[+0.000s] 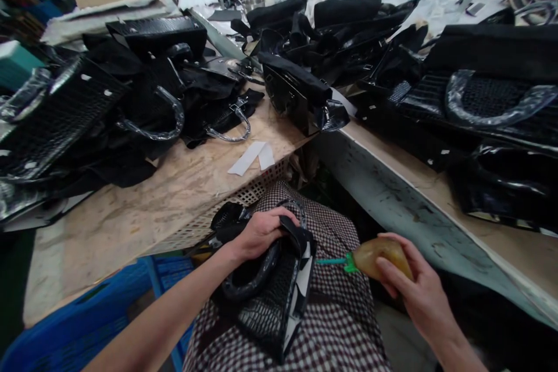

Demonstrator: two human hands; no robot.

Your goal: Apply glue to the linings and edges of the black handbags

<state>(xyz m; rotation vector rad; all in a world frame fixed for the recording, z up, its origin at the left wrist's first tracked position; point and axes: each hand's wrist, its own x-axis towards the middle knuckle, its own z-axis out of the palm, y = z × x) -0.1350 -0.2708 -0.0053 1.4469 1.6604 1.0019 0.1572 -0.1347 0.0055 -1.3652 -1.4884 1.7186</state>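
Note:
A black crocodile-patterned handbag [264, 314] lies across my lap on a checked cloth [335, 325]. My left hand [265, 232] grips the top edge of this bag, near its rounded handle [255, 285]. White strips show along the bag's open right side. In my right hand [407, 273] is a squeeze bottle [381, 256] of brownish liquid, with a green cap and a thin teal nozzle. The nozzle points left and its tip is close to the bag's edge; whether it touches cannot be made out.
Black bag pieces with plastic-wrapped handles [161, 116] pile up on the left wooden table [174, 186]. More black bags [492, 99] cover the right bench. White paper strips [253, 158] lie at the table's edge. Below are a blue crate [82, 325] and a cream perforated basket [192, 224].

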